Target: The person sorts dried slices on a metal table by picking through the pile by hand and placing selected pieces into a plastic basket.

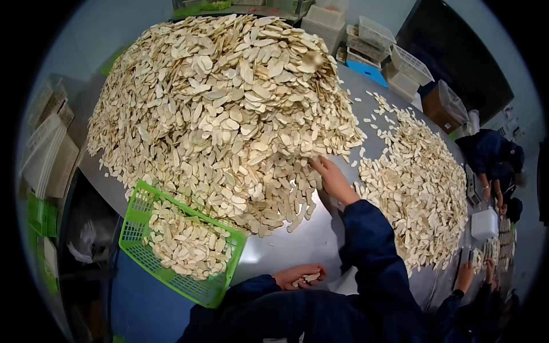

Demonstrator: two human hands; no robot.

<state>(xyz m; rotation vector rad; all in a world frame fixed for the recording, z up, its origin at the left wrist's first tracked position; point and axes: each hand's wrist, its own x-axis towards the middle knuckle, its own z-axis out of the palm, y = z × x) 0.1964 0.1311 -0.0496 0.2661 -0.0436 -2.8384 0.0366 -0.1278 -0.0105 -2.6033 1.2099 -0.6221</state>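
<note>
A tall heap of pale, flat dried slices (229, 114) covers much of the metal table in front of me. My right hand (336, 182) reaches to the heap's lower right edge, its fingers drawn together against the slices; what is between the fingertips is hidden. Close to my body, my left hand (300, 275) is cupped round a few dried slices (307, 279). To the left of it, a green plastic basket (138, 243) with slotted walls stands tilted in view, partly filled with the same slices.
A second, lower pile of slices (426, 188) spreads on the right of the table (274, 251). Plastic crates (374, 34) and a cardboard box (440, 108) stand at the back right. Other people (490, 154) work at the far right. Stacked white trays (48, 148) are at left.
</note>
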